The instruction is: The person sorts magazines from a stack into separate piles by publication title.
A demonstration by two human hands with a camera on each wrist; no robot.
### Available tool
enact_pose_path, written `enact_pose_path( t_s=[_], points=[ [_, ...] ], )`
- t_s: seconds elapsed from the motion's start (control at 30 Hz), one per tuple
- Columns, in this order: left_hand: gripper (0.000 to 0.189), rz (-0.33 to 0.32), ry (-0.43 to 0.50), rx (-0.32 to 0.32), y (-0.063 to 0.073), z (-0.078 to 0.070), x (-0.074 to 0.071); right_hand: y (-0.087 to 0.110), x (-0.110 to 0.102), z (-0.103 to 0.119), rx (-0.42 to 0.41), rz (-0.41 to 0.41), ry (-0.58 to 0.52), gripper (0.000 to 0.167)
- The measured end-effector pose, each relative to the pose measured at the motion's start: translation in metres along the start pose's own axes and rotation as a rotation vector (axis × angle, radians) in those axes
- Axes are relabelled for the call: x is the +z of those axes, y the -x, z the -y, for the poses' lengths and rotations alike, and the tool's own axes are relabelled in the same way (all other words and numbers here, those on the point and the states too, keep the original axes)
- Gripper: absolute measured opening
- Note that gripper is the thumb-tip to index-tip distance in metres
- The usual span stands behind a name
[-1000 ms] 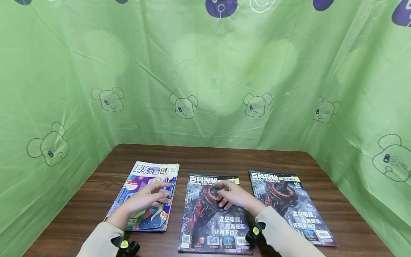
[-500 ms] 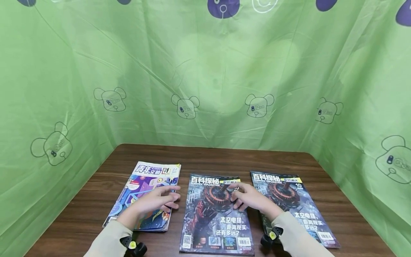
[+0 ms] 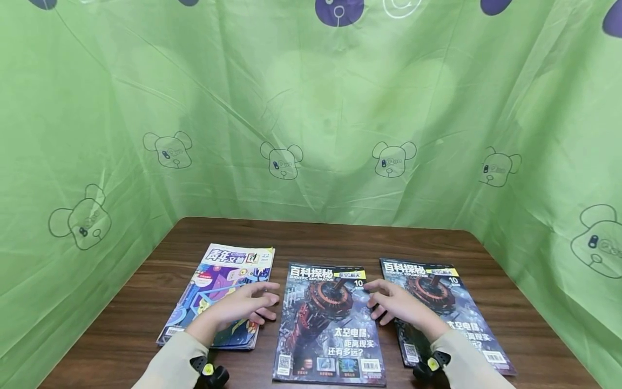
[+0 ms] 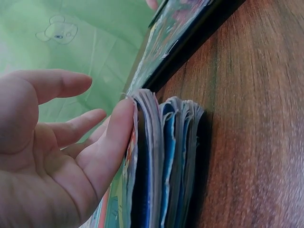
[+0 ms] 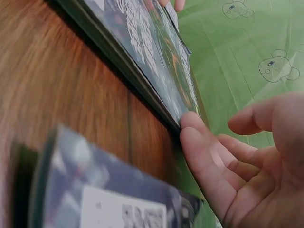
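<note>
My left hand (image 3: 238, 309) is over the right side of the purple and blue magazine stack (image 3: 223, 275), its fingers loosely spread toward the middle. In the left wrist view a fingertip is right at the worn page edges (image 4: 152, 156) of that stack. A dark science magazine (image 3: 316, 324) lies flat in the middle, between both hands. My right hand (image 3: 403, 305), fingers relaxed and slightly bent, has its fingertips close by that magazine's right edge. Beneath my right hand and forearm lies a second magazine (image 3: 459, 302) with the same dark cover, partly hidden by them.
The magazines lie on a brown wooden table (image 3: 320, 237). Green curtain cloth (image 3: 330, 119) with bear drawings surrounds the table at the back and both sides. A black wrist camera (image 3: 216, 376) is strapped at the left cuff and another camera (image 3: 424, 371) at the right.
My right hand has moved right, from over the middle magazine to its right edge. My left hand has shifted slightly right across its stack. The magazines lie as before.
</note>
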State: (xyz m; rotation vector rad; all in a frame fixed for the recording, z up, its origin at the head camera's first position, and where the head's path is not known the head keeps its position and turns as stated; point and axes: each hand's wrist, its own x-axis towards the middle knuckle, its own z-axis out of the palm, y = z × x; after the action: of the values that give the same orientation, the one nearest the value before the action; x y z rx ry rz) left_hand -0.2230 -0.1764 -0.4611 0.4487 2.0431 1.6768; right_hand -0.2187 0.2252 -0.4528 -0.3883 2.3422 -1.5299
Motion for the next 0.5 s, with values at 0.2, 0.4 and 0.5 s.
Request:
enact_pose_path(
  t_s=[0.2,0.4,0.5],
  points=[
    [0.062,0.010,0.025,0.000,-0.001,0.000,0.002,0.007,-0.007,-0.002,0.036,-0.013,0.002,0.044],
    [0.059,0.015,0.018,-0.003,-0.003,0.000,0.005,0.013,-0.011,-0.002,0.075,0.026,-0.017,0.047],
    [0.058,0.031,0.008,-0.003,-0.004,0.000,0.007,0.016,-0.012,0.000,0.085,0.036,-0.025,0.047]
  ],
)
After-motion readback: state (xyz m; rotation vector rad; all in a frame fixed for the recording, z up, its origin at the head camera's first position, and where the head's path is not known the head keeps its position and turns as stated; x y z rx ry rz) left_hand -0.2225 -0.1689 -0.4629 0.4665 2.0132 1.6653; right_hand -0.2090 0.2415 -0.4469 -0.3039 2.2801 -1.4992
